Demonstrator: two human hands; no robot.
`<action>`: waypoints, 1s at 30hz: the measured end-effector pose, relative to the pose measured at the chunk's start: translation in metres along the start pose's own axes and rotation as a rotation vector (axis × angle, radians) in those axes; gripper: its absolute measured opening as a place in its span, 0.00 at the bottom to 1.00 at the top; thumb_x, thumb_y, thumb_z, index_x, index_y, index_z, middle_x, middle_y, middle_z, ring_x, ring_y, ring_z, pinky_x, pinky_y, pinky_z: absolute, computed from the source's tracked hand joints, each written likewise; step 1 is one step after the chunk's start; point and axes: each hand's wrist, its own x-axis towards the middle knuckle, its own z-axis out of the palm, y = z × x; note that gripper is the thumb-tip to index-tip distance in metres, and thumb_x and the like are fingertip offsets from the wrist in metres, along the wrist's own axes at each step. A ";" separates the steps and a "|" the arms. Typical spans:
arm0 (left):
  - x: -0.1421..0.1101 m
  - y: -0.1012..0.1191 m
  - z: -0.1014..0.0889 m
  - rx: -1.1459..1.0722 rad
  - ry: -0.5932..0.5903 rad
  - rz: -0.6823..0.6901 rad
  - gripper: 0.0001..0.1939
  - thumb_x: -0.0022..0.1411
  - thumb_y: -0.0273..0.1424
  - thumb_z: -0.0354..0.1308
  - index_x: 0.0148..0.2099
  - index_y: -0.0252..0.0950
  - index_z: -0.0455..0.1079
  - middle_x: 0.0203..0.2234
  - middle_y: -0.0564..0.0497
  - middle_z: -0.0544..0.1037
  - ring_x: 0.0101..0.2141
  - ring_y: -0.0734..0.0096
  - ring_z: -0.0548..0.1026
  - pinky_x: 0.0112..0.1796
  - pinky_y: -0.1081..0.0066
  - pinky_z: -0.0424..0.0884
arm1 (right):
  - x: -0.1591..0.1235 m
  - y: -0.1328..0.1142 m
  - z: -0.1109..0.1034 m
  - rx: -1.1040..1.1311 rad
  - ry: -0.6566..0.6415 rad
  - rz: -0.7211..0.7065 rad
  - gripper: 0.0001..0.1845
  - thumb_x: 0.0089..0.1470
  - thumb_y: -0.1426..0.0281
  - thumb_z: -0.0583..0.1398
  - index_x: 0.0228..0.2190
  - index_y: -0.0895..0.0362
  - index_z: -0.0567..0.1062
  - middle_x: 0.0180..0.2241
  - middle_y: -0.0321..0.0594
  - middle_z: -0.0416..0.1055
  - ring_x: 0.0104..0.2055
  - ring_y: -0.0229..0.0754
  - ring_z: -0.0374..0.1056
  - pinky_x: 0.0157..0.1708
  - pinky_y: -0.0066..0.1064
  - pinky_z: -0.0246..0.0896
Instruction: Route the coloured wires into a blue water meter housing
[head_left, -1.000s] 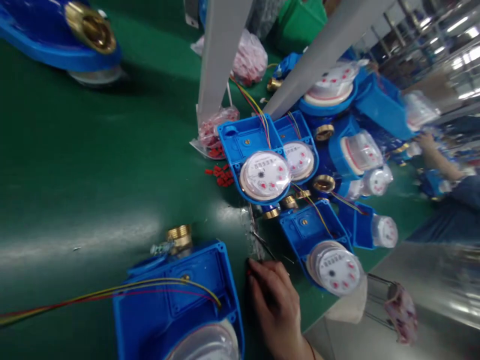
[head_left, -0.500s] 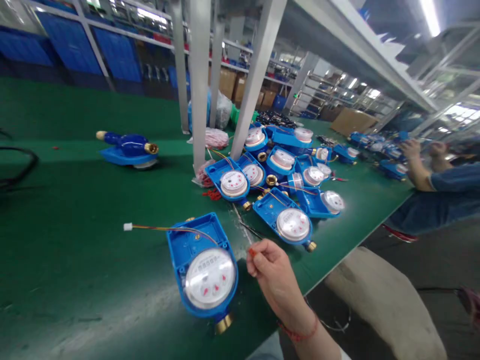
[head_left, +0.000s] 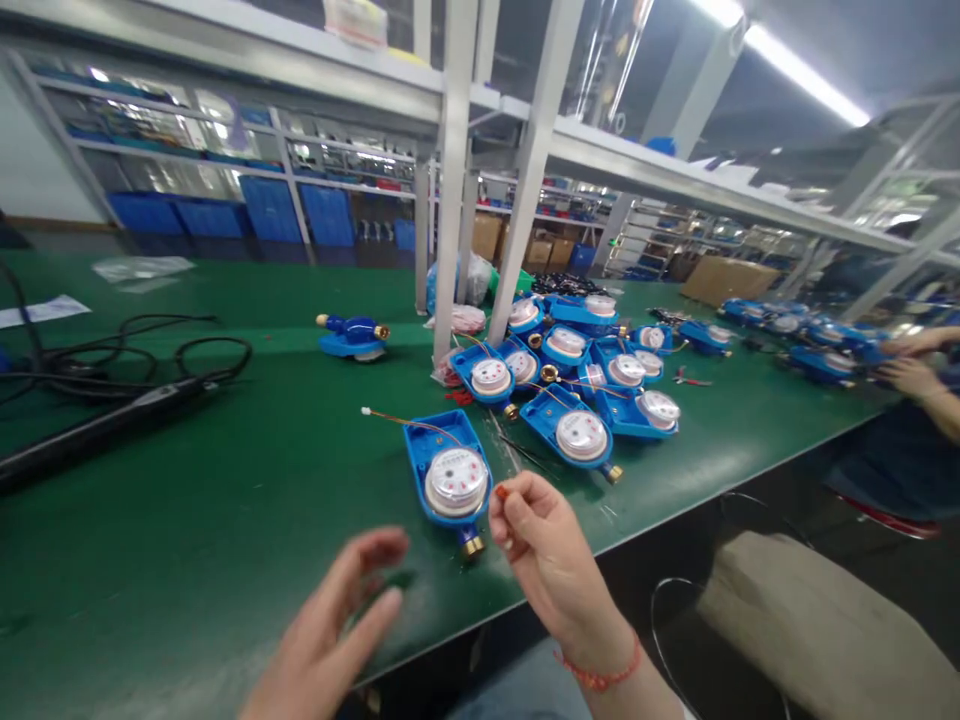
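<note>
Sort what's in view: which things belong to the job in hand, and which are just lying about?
Likely in the job:
red piece in the right hand
nearest blue meter
loose red pieces

Apparently lying about:
black cables
clear plastic sheet
cardboard box

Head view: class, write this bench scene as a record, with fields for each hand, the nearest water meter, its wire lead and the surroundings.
Left hand: open, blurred, nothing visible in it
Right hand: pinching a small red piece
Nearest water meter: dial up on the green table
Wire lead: runs left to a white connector
Surroundings: clustered water meters beyond, rightward; upside-down meter farther back, leftward
</note>
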 end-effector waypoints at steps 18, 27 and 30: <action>0.067 0.021 -0.041 -0.360 0.195 -0.203 0.59 0.41 0.54 0.68 0.65 0.36 0.41 0.41 0.42 0.77 0.41 0.59 0.77 0.44 0.63 0.72 | 0.073 -0.009 0.005 -0.615 -0.092 -0.027 0.15 0.43 0.64 0.69 0.29 0.63 0.78 0.23 0.42 0.73 0.24 0.35 0.69 0.26 0.23 0.67; 0.067 0.023 -0.070 0.568 0.823 0.541 0.36 0.56 0.41 0.63 0.62 0.40 0.52 0.50 0.41 0.61 0.51 0.57 0.64 0.50 0.53 0.65 | 0.093 0.017 0.023 -0.726 -0.204 0.095 0.09 0.48 0.67 0.65 0.31 0.61 0.78 0.26 0.40 0.74 0.28 0.35 0.71 0.29 0.22 0.67; 0.081 0.040 -0.074 1.050 0.496 0.778 0.13 0.62 0.28 0.57 0.49 0.42 0.66 0.47 0.48 0.67 0.50 0.59 0.63 0.51 0.53 0.53 | 0.098 0.023 0.024 -0.773 -0.200 0.110 0.08 0.48 0.68 0.64 0.30 0.60 0.78 0.27 0.39 0.74 0.29 0.34 0.70 0.30 0.22 0.65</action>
